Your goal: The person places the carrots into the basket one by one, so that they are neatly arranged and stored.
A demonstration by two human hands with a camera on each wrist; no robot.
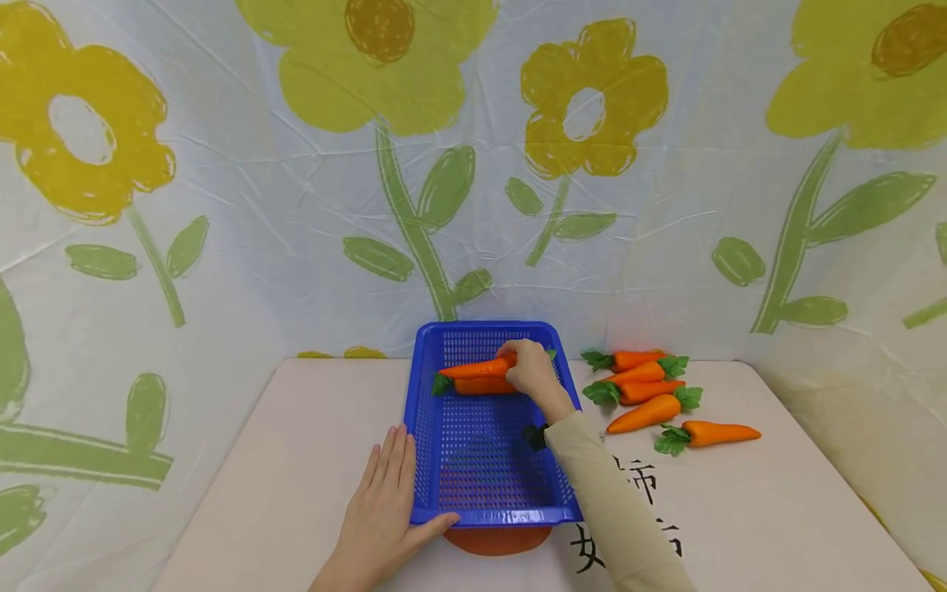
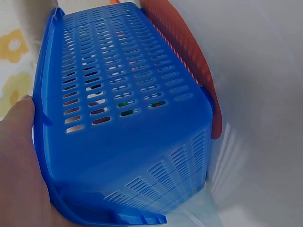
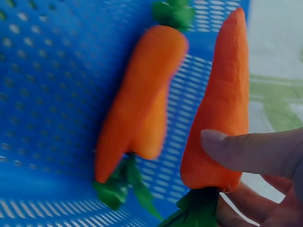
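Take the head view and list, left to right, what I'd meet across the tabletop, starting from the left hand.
Left hand → blue basket → loose carrots.

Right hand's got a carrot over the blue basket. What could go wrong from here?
1. The held carrot may roll if the right hand releases it onto the overlapping carrots in the basket.
2. The right sleeve crosses over the basket's right rim in the head view, so it might brush or nudge it.
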